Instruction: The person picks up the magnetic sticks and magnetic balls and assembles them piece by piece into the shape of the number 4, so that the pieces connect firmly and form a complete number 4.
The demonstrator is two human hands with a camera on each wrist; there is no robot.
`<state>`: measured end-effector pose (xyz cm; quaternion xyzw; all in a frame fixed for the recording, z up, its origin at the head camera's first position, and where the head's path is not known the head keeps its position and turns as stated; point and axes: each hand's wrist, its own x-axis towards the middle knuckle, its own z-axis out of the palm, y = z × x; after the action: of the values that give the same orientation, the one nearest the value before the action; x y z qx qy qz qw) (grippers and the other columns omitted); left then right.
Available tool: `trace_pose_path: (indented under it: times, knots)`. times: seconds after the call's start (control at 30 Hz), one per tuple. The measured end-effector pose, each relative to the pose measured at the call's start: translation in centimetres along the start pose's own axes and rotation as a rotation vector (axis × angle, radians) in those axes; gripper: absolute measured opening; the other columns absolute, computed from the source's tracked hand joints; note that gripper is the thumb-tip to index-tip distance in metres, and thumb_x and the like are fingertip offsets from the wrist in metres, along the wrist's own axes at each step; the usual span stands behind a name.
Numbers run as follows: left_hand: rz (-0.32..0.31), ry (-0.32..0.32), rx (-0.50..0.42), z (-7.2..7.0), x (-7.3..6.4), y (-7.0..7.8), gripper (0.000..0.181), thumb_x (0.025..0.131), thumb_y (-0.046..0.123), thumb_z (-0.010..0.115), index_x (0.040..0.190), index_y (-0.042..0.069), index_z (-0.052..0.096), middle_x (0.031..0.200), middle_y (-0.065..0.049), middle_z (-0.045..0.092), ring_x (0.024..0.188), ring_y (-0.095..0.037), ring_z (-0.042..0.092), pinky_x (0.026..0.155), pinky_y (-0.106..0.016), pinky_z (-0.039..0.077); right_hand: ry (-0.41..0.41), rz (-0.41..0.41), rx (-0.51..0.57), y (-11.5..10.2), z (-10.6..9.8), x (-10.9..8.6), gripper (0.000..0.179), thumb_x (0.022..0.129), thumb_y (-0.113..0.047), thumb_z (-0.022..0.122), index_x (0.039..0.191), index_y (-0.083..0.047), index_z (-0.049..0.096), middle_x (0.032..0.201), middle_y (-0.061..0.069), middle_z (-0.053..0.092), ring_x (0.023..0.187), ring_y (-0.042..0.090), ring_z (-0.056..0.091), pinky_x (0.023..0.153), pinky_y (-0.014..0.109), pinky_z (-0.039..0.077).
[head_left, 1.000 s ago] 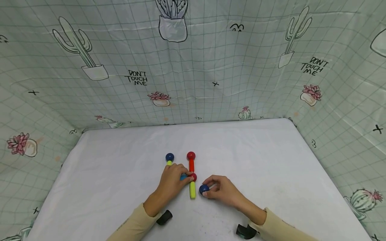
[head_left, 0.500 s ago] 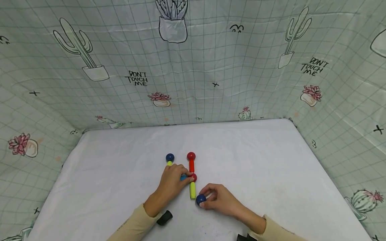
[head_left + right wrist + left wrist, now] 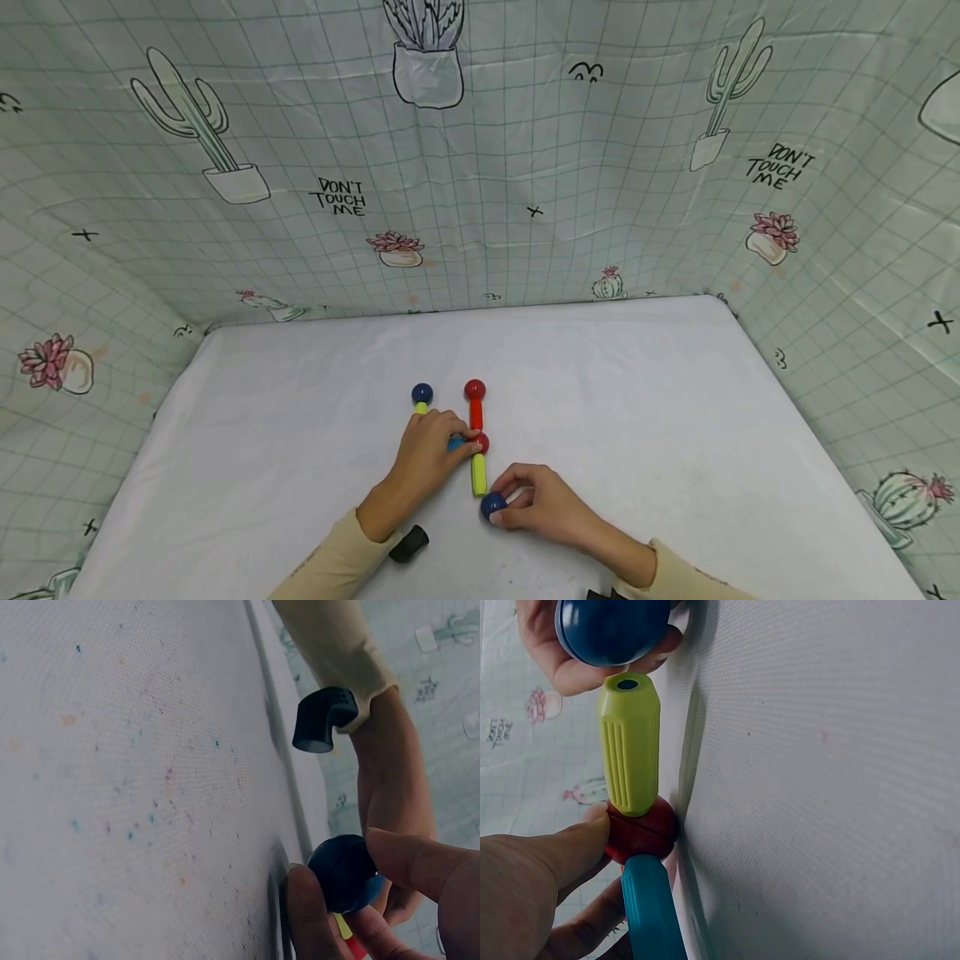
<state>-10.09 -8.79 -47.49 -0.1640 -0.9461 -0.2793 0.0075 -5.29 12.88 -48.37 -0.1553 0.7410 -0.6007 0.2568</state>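
My left hand (image 3: 429, 454) pinches a red ball (image 3: 646, 834) between thumb and fingers, low over the table. From that ball run a yellow-green rod (image 3: 479, 475) toward me, a red rod (image 3: 476, 414) away from me and a blue rod (image 3: 651, 907) beneath the left hand. A second red ball (image 3: 475, 390) caps the red rod's far end. My right hand (image 3: 543, 506) holds a dark blue ball (image 3: 493, 506) in its fingertips, close by the yellow-green rod's near end; whether they touch I cannot tell. The rod's end face shows a dark round spot in the left wrist view.
Another dark blue ball (image 3: 422, 393) tops a yellow-green rod (image 3: 421, 407) partly covered by the left hand. A white cloth covers the table (image 3: 637, 400). A patterned curtain (image 3: 480, 167) hangs behind and at both sides. Black camera mounts (image 3: 409, 543) sit by the wrists.
My right hand has brought the dark blue ball toward me and slightly left, from beside the yellow-green rod to its near end. The left hand has kept its place on the red ball.
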Motion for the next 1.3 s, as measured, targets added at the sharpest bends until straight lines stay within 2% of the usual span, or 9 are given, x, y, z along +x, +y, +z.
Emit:
trace_pose_path:
  times: [0.23,0.57,1.3]
  knots:
    - [0.010,0.010,0.003,0.1,-0.1,-0.1,0.018,0.087,0.025,0.089,0.097,0.011,0.084,0.089,0.002,0.073,0.085,-0.017,0.061,0.081,-0.038,0.043,0.019,-0.015,-0.064,0.2,0.2,0.2,0.025,0.088,-0.003,0.082,0.109,0.005,0.071,0.098,0.005,0.072,0.081,0.014,0.072,0.070,0.021,0.056]
    - [-0.001,0.010,-0.013,0.1,-0.1,-0.1,0.018,0.086,0.024,0.089,0.096,0.011,0.084,0.088,0.002,0.073,0.085,-0.017,0.060,0.080,-0.037,0.042,0.025,0.011,-0.060,0.0,0.5,0.5,0.024,0.087,-0.002,0.083,0.106,0.003,0.069,0.099,0.005,0.071,0.085,0.020,0.075,0.071,0.019,0.057]
    - [-0.028,0.000,-0.037,0.1,0.0,0.1,0.018,0.088,0.024,0.088,0.098,0.010,0.084,0.090,0.002,0.073,0.087,-0.018,0.061,0.082,-0.038,0.041,0.047,0.013,-0.078,-0.2,1.1,0.8,0.029,0.085,-0.002,0.086,0.103,0.002,0.063,0.097,0.004,0.068,0.084,0.019,0.076,0.068,0.018,0.056]
